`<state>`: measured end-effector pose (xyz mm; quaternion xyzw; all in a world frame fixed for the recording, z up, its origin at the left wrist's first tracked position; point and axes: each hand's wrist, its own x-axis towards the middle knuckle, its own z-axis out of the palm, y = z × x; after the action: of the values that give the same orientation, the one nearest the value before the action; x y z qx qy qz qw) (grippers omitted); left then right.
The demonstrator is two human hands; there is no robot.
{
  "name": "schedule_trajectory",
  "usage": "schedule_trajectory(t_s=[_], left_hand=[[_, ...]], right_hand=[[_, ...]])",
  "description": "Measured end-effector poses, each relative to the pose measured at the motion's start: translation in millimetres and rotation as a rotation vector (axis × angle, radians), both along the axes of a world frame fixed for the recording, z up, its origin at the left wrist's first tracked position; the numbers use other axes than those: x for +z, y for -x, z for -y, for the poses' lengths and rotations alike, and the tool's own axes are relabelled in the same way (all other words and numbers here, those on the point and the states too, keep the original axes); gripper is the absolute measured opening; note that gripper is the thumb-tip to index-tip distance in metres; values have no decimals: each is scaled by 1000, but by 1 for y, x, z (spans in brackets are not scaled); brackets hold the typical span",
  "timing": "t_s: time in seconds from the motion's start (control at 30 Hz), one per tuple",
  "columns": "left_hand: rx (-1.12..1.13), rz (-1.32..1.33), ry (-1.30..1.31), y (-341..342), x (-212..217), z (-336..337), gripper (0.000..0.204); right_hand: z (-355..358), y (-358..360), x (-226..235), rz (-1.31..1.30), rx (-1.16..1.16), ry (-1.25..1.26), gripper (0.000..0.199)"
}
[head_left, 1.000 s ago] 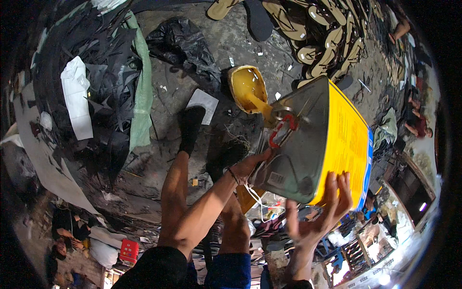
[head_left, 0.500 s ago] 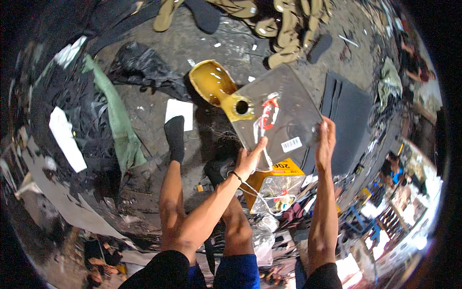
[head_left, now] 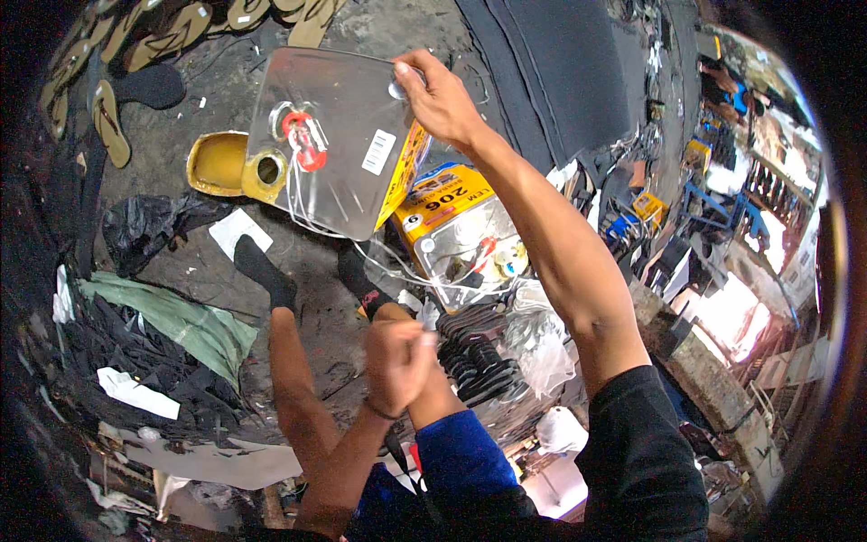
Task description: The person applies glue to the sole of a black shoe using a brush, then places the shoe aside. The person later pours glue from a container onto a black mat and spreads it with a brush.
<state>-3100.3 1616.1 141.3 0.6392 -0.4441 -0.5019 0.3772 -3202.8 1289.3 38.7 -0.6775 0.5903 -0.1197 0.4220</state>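
My right hand (head_left: 440,93) grips the far top corner of a large square metal tin (head_left: 334,144) with yellow sides, a round yellow-rimmed opening and a red tab on its silver lid. The tin stands tilted on the ground next to a yellow bowl (head_left: 215,163). My left hand (head_left: 397,359) is curled into a fist above my knees, apart from the tin; I cannot tell whether anything small is in it. My legs in dark socks stretch out below the tin.
A second yellow tin (head_left: 462,237) lies on its side to the right, by black rubber pieces (head_left: 477,354) and clear plastic. Sandal soles (head_left: 108,117) lie at upper left, dark sheets (head_left: 560,63) at top, black bags and green cloth (head_left: 181,321) at left.
My left hand has let go of the tin's opening and drawn back toward my body, closed. My right hand has shifted to the tin's top corner. The tin no longer tips over the bowl.
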Motion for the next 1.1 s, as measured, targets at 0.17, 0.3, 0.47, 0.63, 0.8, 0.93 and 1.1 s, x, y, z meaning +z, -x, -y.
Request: schedule_trajectory(t_s=[0.17,0.3,0.47,0.63,0.8,0.93,1.1], left_hand=[[-580,84,41,121,-69,20,18],[-690,435,226,158,-121,13,24],[-925,706,427,158,-149,4,26],[-1029,528,309,143,-142,13,28],[-935,346,377,144,-102,9,28],[-1007,347,471,186,-113,19,27],[-826,484,494,224,-180,35,18]], right_hand=[[2,6,-9,5,75,101,37],[1,13,-16,32,62,80,37],[-8,23,-19,37,13,119,36],[-12,28,-19,104,1,93,35],[-13,32,-15,84,33,106,36],[-14,33,-12,80,36,104,36],[-17,32,-15,69,16,98,36]])
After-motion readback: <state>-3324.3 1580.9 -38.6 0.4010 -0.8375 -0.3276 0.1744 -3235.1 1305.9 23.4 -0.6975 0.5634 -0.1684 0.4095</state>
